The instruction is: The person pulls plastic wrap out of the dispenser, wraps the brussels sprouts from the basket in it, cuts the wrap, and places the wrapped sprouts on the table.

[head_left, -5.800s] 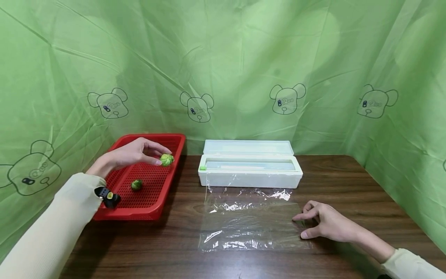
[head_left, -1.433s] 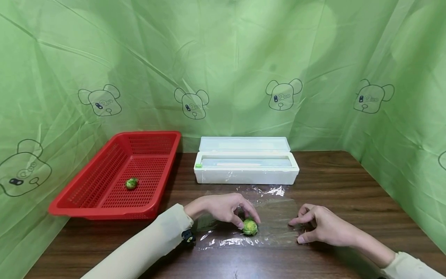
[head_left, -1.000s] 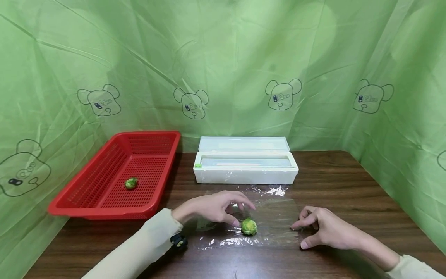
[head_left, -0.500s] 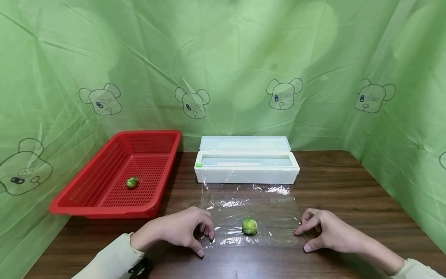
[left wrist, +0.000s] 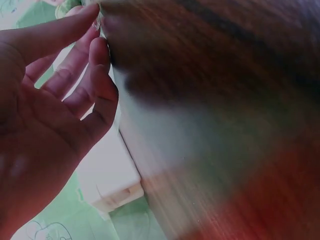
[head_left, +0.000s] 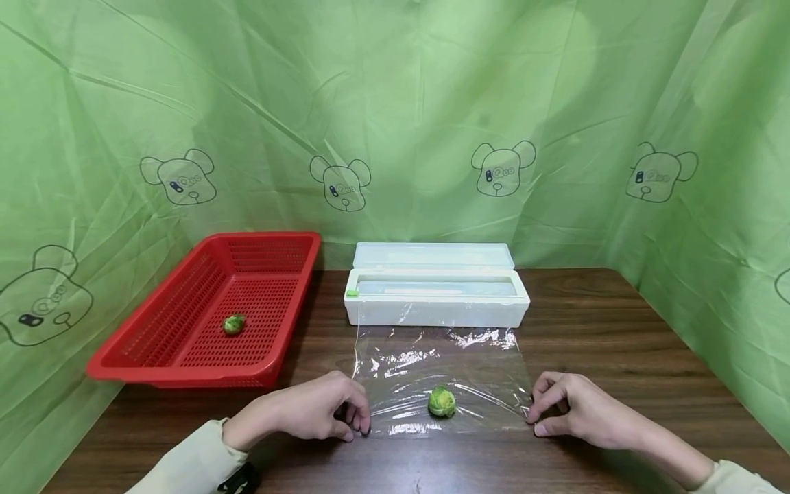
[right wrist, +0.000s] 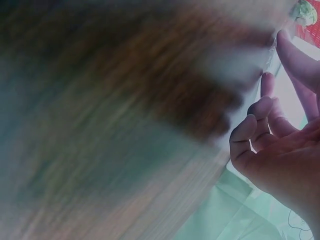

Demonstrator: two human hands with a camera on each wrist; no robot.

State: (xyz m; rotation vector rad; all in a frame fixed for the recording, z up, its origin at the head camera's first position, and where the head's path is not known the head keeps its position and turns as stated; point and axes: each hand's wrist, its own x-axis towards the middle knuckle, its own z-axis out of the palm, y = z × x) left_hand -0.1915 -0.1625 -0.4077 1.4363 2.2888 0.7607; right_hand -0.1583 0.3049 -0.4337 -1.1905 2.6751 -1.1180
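A sheet of clear cling film (head_left: 432, 363) runs from the white dispenser box (head_left: 437, 312) toward the table's near side. On it, near the front edge, sits a yellow-green Brussels sprout (head_left: 441, 402). My left hand (head_left: 311, 408) pinches the film's near left corner; in the left wrist view a bit of film shows at the tips of that hand (left wrist: 55, 105). At the near right corner, my right hand (head_left: 583, 412) holds the film between thumb and forefinger. The right wrist view shows the right hand's (right wrist: 285, 145) other fingers loosely curled. Fine creases spread around the sprout.
A red plastic basket (head_left: 185, 375) stands at the left with one more Brussels sprout (head_left: 233, 324) inside. The dispenser's clear lid (head_left: 433, 255) is raised, and a green slider (head_left: 352, 293) sits at its left end. Green cloth (head_left: 395, 123) surrounds the dark wooden table (head_left: 586, 315).
My left hand brought a sprout from the basket, set it on the film, let go and moved left to the film's corner. The right hand shifted slightly nearer; the film now looks tauter.
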